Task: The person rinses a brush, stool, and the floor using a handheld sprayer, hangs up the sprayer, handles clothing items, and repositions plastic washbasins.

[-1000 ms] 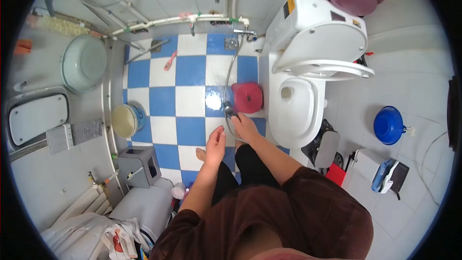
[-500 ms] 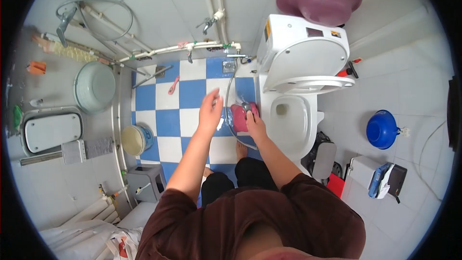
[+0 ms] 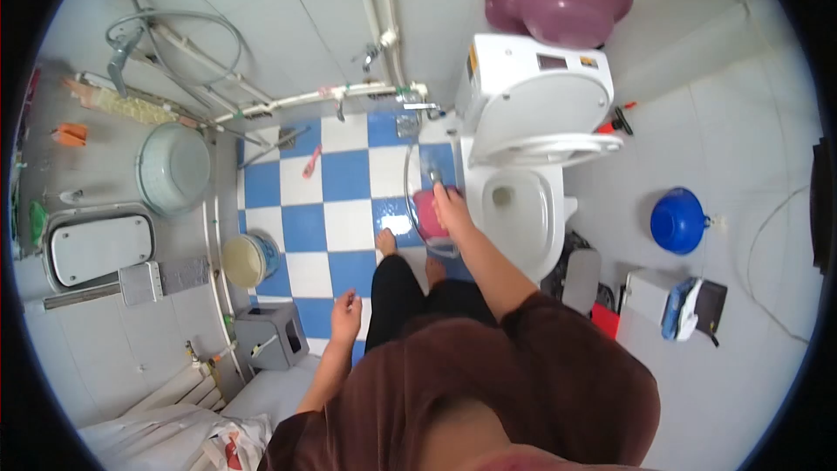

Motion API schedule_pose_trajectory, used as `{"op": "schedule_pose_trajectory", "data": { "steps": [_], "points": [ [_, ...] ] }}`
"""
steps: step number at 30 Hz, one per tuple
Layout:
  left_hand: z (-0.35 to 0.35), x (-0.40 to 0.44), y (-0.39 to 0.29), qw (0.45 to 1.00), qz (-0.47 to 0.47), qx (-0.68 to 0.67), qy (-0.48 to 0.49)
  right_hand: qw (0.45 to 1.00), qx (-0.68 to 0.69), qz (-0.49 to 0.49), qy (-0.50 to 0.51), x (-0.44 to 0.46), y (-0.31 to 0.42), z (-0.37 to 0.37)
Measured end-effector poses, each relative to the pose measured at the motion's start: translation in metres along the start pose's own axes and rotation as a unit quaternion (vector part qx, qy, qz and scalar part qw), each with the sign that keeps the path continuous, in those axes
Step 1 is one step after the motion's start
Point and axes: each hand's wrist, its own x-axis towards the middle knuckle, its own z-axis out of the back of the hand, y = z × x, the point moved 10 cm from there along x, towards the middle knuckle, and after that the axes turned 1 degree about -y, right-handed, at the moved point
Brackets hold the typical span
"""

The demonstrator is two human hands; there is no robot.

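Note:
My right hand [image 3: 449,208] is wrapped round the handle of a small shower sprayer [image 3: 433,174], over a red stool [image 3: 428,214] beside the toilet. Faint water spray shows near the sprayer's head. A grey hose [image 3: 407,181] curves down on the left of the stool. My left hand [image 3: 347,315] hangs low over the blue and white tiles [image 3: 302,228], left of my legs; its fingers are loosely curled, and nothing shows in them.
The toilet [image 3: 523,218] stands right of the stool with its lid up. A bucket [image 3: 249,260] and a grey box [image 3: 270,334] are at the left wall. A pink brush [image 3: 311,162] lies on the floor. A blue basin [image 3: 678,221] hangs at right.
My left hand has dropped back from over the floor tiles toward my body. My right hand still holds the sprayer, now pointing farther up and left. My left foot has stepped forward.

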Motion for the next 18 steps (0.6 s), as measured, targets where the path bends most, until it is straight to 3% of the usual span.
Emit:
{"op": "schedule_pose_trajectory", "data": {
  "steps": [2, 4, 7, 13, 17, 18],
  "points": [
    [0.012, 0.003, 0.004, 1.000, 0.011, 0.002, -0.021, 1.000, 0.001, 0.027, -0.010, 0.008, 0.020, -0.004],
    [0.027, 0.003, -0.020, 0.991, -0.078, 0.096, -0.039, 0.998, -0.022, 0.055, 0.017, 0.012, 0.027, -0.007],
    [0.036, 0.006, -0.017, 0.999, -0.025, -0.030, -0.027, 0.998, 0.050, 0.012, 0.038, 0.004, 0.042, -0.017],
    [0.063, 0.010, -0.026, 0.999, 0.016, -0.027, -0.037, 0.984, 0.172, -0.023, 0.049, 0.013, 0.055, -0.027],
    [0.082, 0.016, -0.019, 0.997, 0.028, -0.050, -0.046, 0.982, 0.172, -0.046, 0.062, 0.009, 0.049, -0.035],
    [0.088, 0.017, -0.016, 0.999, 0.001, 0.009, -0.043, 0.982, 0.172, -0.042, 0.067, 0.009, 0.046, -0.036]
  ]
}}
